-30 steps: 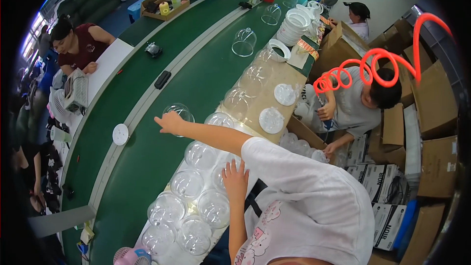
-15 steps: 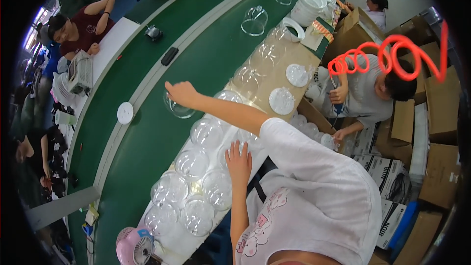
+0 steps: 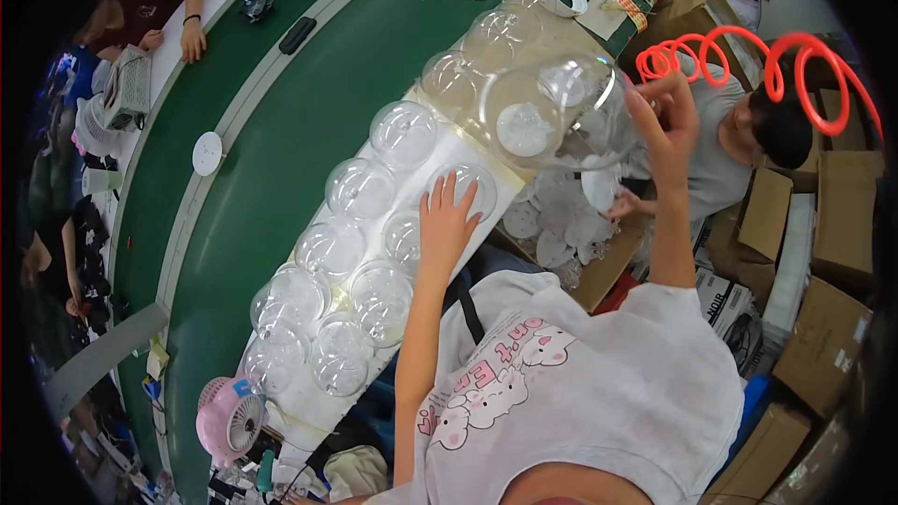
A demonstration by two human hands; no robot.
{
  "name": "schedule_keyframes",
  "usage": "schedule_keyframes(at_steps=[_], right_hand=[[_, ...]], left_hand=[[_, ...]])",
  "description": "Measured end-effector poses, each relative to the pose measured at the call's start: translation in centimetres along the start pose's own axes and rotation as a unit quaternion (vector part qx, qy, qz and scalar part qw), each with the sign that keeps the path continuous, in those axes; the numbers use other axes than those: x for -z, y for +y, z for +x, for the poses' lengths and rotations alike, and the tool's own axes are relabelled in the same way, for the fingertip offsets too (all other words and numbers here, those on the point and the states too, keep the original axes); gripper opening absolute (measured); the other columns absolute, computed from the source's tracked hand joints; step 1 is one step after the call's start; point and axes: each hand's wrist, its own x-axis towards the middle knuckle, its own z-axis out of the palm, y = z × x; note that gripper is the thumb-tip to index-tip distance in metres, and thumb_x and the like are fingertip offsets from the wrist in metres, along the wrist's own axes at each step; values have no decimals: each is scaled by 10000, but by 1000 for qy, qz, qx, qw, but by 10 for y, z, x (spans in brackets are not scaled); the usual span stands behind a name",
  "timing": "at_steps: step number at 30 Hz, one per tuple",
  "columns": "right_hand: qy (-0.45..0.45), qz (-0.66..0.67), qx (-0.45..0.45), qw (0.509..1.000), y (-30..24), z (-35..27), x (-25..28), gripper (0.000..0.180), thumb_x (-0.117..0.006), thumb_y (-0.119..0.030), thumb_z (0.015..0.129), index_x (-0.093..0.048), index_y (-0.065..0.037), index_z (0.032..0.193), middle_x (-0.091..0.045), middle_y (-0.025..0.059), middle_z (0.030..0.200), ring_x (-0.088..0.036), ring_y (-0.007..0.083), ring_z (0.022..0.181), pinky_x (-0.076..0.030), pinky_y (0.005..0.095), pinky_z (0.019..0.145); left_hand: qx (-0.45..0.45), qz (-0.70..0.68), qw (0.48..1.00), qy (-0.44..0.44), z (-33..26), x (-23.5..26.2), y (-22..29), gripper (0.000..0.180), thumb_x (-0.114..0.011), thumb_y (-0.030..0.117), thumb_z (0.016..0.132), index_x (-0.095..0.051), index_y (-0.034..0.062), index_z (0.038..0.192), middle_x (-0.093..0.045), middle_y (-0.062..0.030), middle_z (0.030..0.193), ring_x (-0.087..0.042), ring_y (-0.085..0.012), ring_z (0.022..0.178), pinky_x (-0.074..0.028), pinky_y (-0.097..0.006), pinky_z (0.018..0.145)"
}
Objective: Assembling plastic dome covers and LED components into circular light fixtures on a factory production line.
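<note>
In my raised right hand (image 3: 670,126) is a transparent dome (image 3: 585,145), gripped at its rim and held in the air over the bench's right edge. My left hand (image 3: 449,217) lies flat with fingers spread, resting on another transparent dome (image 3: 479,189) that stands on the white bench top. Several more transparent domes (image 3: 358,189) stand in rows along the bench, to the left of and below that hand. Seen through the lifted dome is a round white disc (image 3: 522,129) on the tan board.
A green conveyor (image 3: 262,178) runs along the bench's left, carrying a white disc (image 3: 207,153). A pink fan (image 3: 229,421) stands at the near end. On the right, a co-worker (image 3: 716,145) handles a white disc (image 3: 601,185) over an open carton beneath a red coiled hose (image 3: 720,37).
My right hand has swung from over the conveyor to the right, bringing a transparent dome with it. My left hand has come to rest on a dome. The view has shifted.
</note>
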Motion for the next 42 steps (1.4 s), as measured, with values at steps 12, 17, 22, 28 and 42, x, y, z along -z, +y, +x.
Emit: schedule_keyframes(at_steps=[12, 17, 22, 28, 42], right_hand=[[-185, -146, -39, 971, 53, -82, 41, 173, -678, -144, 725, -547, -36, 762, -447, 34, 553, -421, 93, 437, -374, 254, 444], [-307, -167, 114, 930, 66, -59, 17, 189, -653, -207, 748, -540, -60, 784, -520, 65, 589, -509, 196, 467, -378, 292, 446], [-398, -203, 188, 875, 66, -19, -16, 215, -580, -295, 794, -502, -107, 861, -562, 84, 697, -544, 284, 570, -408, 362, 502], [-444, -187, 187, 856, 78, 17, -55, 225, -560, -320, 798, -501, -126, 896, -561, 73, 640, -550, 259, 560, -405, 369, 510], [-251, -75, 67, 963, 24, 21, -32, 229, -666, -181, 748, -494, -40, 804, -391, 21, 525, -344, 73, 479, -289, 240, 441]], left_hand=[[-21, 10, 1000, 1, 9, -13, -1, 306, -623, 118, 740, -551, 67, 1033, -536, -132, 1129, -479, -333, 1094, -412, -387, 857], [-74, 65, 995, -24, 7, 0, 1, 281, -582, 130, 775, -523, 46, 1036, -540, -116, 1116, -434, -351, 1143, -406, -447, 878], [-76, 61, 994, -54, 0, -18, 12, 289, -572, 130, 780, -527, 55, 1055, -554, -118, 1116, -456, -335, 1126, -407, -452, 878], [-7, 16, 998, -61, -5, -17, 21, 333, -579, 154, 782, -524, 93, 1105, -508, -111, 1195, -442, -292, 1148, -367, -468, 922], [179, 79, 976, 95, -73, 10, 43, 442, -626, 239, 769, -501, 110, 1174, -413, -130, 1271, -284, -337, 1255, -201, -548, 997]])
